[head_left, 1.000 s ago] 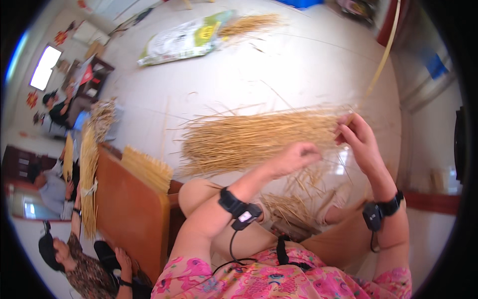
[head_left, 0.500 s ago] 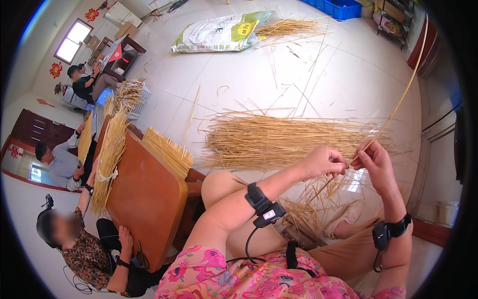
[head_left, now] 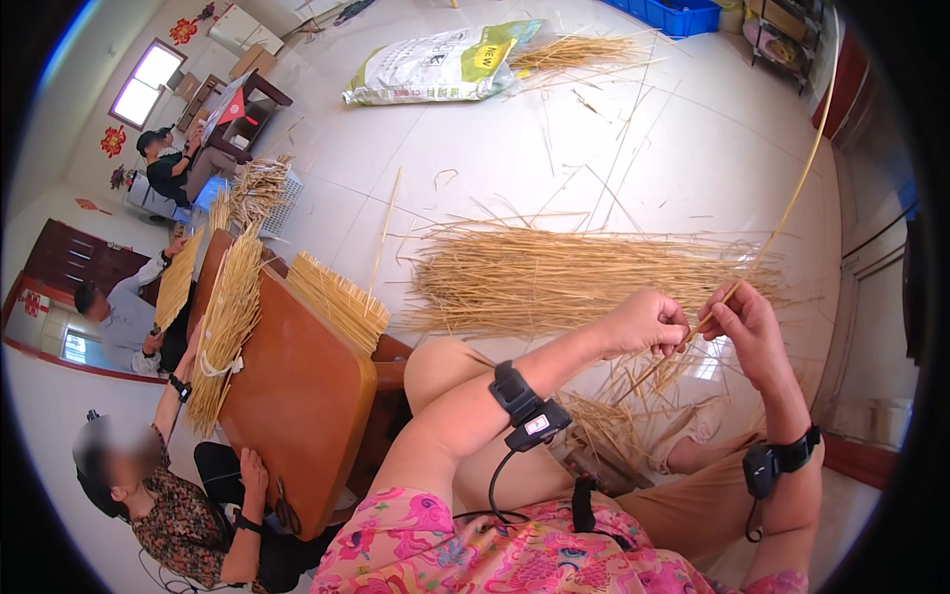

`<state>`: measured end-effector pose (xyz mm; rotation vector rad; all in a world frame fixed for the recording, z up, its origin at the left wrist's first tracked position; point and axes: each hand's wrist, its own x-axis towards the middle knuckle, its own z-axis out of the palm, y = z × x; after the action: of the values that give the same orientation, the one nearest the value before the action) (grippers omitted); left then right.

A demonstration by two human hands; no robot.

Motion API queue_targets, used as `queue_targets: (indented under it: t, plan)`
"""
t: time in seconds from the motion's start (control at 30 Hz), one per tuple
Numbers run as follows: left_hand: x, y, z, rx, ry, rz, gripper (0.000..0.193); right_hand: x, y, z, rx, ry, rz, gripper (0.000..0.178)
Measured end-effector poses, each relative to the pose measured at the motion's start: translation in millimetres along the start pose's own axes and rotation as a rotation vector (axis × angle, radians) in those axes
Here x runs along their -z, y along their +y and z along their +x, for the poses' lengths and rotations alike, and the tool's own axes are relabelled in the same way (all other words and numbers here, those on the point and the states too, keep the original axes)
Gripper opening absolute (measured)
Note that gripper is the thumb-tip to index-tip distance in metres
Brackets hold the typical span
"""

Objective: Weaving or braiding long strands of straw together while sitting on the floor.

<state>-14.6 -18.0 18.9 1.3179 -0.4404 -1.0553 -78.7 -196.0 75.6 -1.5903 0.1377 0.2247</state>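
Observation:
A long, thin straw stalk slants across in front of me, its upper part curving toward the top right. My left hand pinches it near its lower part, fingers closed. Close beside it, my right hand grips the same stalk between thumb and fingers. The stalk's darker lower end runs down below my left hand. Beyond my hands lies a thick pile of straw on the tiled floor, and loose scraps are scattered by my feet.
To the left stands a brown table with a tied straw bundle, scissors and a seated co-worker. Another bundle leans behind it. Farther off are a sack with straw, a blue crate and more people.
My hands stay almost in place on the stalk, whose upper part has shifted slightly left. The co-worker's tied bundle on the table has moved a little right.

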Motion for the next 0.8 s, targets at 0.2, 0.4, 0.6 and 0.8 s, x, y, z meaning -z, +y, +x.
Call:
queue_targets:
  t: [0.2, 0.4, 0.6, 0.8]
  plan:
    - [4, 7, -10, 0.028, -0.013, 0.051, 0.017, 3, -1, 2, 0.037, -0.024, -0.056, 0.006]
    - [-2, 6, -6, 0.058, -0.006, 0.107, 0.013, 8, 10, 6, 0.013, -0.023, 0.019, 0.008]
    - [-3, 3, -6, 0.103, 0.038, 0.03, 0.011, 11, 11, 2, -0.029, -0.085, 0.053, 0.01]
    - [-2, 6, -9, 0.099, 0.019, -0.024, 0.013, 11, 11, 3, -0.051, -0.117, 0.056, 0.012]
